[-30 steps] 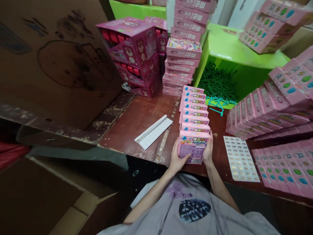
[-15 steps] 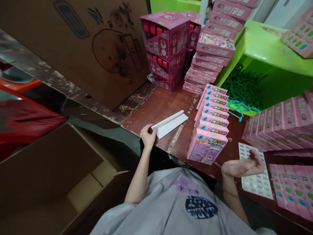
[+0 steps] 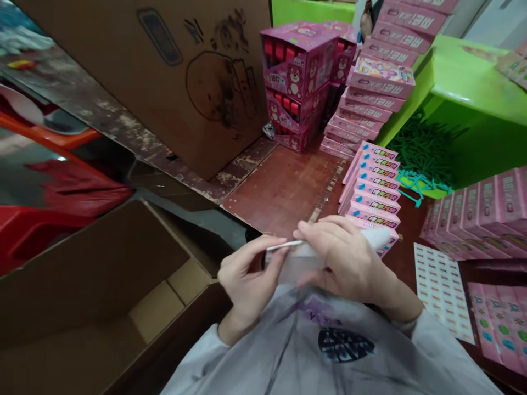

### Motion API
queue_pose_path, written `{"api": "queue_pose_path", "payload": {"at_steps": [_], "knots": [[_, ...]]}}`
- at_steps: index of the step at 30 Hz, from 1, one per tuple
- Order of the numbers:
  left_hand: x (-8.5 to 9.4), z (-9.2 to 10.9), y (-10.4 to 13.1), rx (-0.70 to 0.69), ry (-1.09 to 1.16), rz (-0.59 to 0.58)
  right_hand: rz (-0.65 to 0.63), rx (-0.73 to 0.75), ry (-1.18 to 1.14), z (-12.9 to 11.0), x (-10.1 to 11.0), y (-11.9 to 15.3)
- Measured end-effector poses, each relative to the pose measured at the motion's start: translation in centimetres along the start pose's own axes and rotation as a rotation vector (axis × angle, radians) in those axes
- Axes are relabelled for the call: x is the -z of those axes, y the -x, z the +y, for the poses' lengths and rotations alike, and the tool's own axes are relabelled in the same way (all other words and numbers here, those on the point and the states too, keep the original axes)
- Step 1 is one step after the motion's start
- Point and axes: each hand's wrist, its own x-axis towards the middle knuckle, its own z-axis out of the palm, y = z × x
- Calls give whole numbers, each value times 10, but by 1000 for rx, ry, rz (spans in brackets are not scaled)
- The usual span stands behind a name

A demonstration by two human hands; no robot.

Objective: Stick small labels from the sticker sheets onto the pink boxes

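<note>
Both hands hold a clear plastic bag (image 3: pixel 296 258) with a white edge, lifted off the table in front of my chest. My left hand (image 3: pixel 249 274) pinches its left end between thumb and fingers. Over the bag's right part my right hand (image 3: pixel 346 258) closes and hides much of it. Just behind the hands stands a row of small pink boxes (image 3: pixel 373 186) on the reddish table (image 3: pixel 284 192), running away from me.
An open brown carton (image 3: pixel 102 285) sits low at my left. A big cardboard sheet (image 3: pixel 164 71) leans at the back. Pink box stacks (image 3: pixel 370 93) and bear-printed boxes (image 3: pixel 296 82) stand behind. Green sticks (image 3: pixel 428 148) fill a green bin. A sticker sheet (image 3: pixel 442 288) lies at right.
My left hand picked the bag up from the table and brought it toward me. My right hand came across from the right and closed on it. The view swung left.
</note>
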Motion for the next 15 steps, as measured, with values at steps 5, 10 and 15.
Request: {"api": "queue_pose_path", "payload": {"at_steps": [5, 10, 15], "knots": [[-15, -15, 4, 253, 144, -210, -81, -134, -192, 19, -22, 11], [-40, -36, 11, 525, 277, -322, 33, -257, -158, 26, -38, 47], [-76, -67, 33, 762, 377, -509, 95, -474, -201, 27, -28, 88]]}}
